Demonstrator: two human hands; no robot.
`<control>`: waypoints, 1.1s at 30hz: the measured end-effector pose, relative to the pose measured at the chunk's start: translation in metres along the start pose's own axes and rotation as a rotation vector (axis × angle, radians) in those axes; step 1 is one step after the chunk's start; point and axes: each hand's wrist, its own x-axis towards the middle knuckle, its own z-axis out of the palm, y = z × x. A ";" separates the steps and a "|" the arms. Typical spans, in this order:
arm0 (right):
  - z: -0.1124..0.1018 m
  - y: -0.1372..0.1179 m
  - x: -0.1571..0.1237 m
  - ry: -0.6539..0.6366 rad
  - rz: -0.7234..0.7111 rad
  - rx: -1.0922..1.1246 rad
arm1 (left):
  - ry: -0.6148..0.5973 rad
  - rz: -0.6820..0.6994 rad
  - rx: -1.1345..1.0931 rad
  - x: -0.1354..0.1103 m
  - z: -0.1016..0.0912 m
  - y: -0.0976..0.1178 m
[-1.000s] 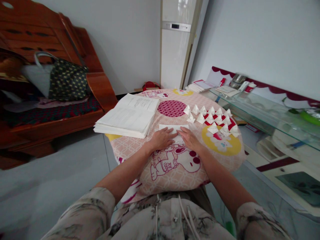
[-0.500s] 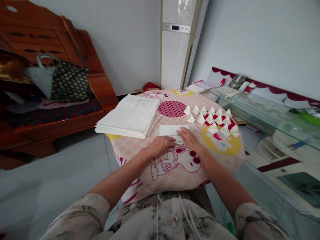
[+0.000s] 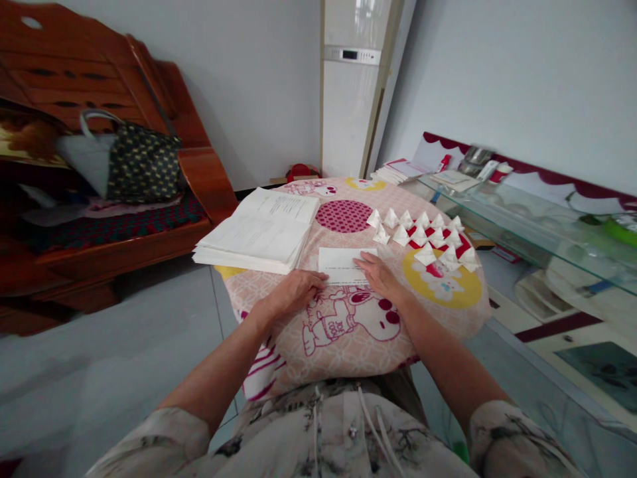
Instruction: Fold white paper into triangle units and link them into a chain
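A small white rectangle of printed paper [image 3: 341, 262], seemingly folded, lies flat on the patterned cloth in front of me. At its lower left corner is my left hand [image 3: 298, 290], fingers curled and pressed together on the paper's edge. My right hand [image 3: 381, 273] rests on the right part of the paper with fingers laid out flat. To the left sits a thick stack of printed sheets [image 3: 259, 229]. Several folded white paper pyramids [image 3: 426, 255] stand in rows on the right side of the table.
The round table wears a pink cloth [image 3: 279, 358] with cartoon figures. A glass-topped cabinet [image 3: 522, 219] bearing cups and papers adjoins it on the right. On the left, a wooden bench [image 3: 209, 179] holds bags [image 3: 144, 162]. A tall white air conditioner [image 3: 348, 113] stands behind.
My left hand has slid left along the paper's lower edge to its corner, uncovering more print. The right hand has stayed nearly still on the paper.
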 end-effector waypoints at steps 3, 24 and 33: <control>0.001 0.000 0.001 0.008 0.001 -0.008 | -0.013 -0.064 0.092 -0.003 -0.003 -0.002; 0.006 0.003 -0.008 0.054 -0.028 0.011 | -0.037 -0.016 0.286 0.066 0.040 0.010; -0.018 0.012 -0.032 -0.023 0.024 0.247 | -0.065 -0.036 0.243 0.066 0.040 0.012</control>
